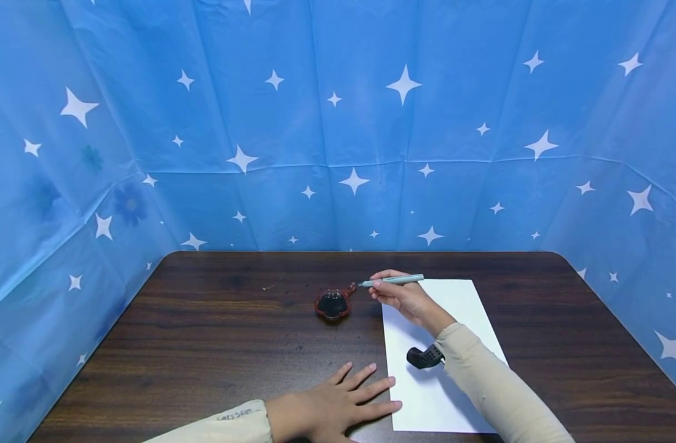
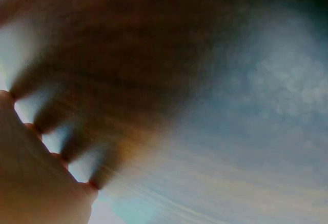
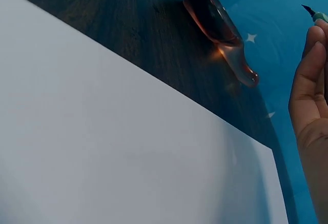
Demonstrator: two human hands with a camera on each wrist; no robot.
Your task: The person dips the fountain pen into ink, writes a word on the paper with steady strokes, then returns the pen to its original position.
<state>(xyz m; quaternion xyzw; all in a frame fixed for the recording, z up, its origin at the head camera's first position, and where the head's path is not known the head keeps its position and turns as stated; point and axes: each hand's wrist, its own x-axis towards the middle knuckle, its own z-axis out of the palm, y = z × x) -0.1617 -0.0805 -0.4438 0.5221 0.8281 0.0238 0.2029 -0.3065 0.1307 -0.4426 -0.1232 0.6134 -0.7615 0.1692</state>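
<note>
My right hand (image 1: 401, 299) pinches a pale blue-green brush pen (image 1: 398, 279) above the far left part of a white sheet of paper (image 1: 465, 307). The pen's dark pointed tip aims left, close to the handle of a small translucent red dish (image 1: 318, 306) holding black liquid. In the right wrist view, the brush pen (image 3: 319, 16) shows at the right edge, with the dish (image 3: 238, 62) to its left. My left hand (image 1: 334, 406) lies flat with fingers spread, its fingertips at the paper's left edge. The left wrist view shows the palm side, dark and blurred.
The dark wood-grain table (image 1: 205, 344) has rounded far corners. Behind and beside it hangs a blue curtain (image 1: 293, 123) with white stars. A black wrist device (image 1: 424, 357) hangs under the right forearm, over the paper. Small specks lie near the dish.
</note>
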